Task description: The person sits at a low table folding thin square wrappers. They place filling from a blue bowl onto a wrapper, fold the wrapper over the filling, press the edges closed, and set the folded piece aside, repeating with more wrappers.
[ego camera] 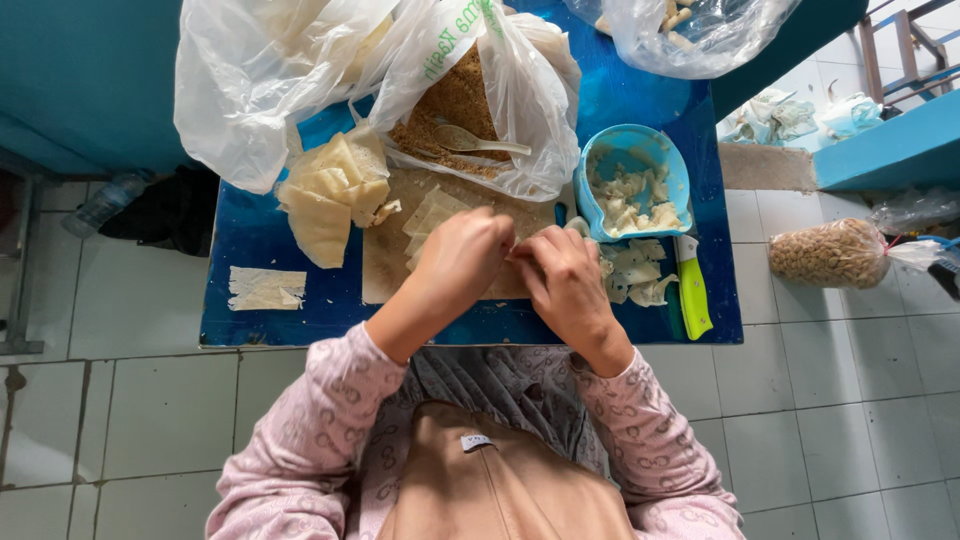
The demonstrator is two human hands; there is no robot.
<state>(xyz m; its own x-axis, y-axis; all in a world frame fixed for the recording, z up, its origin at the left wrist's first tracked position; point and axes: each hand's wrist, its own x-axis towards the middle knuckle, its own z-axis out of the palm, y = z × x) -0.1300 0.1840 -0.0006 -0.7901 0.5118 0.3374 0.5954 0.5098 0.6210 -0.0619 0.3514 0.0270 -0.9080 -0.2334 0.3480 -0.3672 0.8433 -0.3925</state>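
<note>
Pinching a small pale wrapper point(516, 248) between them, the left hand point(462, 262) and right hand point(562, 280) meet fingertip to fingertip over a cutting board point(385, 265); folded pieces point(635, 275) crowd the right, bare blue table point(270, 325) lies left.

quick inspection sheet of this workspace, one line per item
surface: blue table carrying a cutting board
job's things: stack of pale wrappers on the board; folded pieces beside a blue bowl holding more
clutter: plastic bag of brown crumbs with a spoon; loose wrapper pile; green-handled knife
grippers: left hand and right hand meet fingertip to fingertip over the board; what they pinch is hidden
cables: nothing seen
surroundings: tiled floor; bag of nuts on it
</note>
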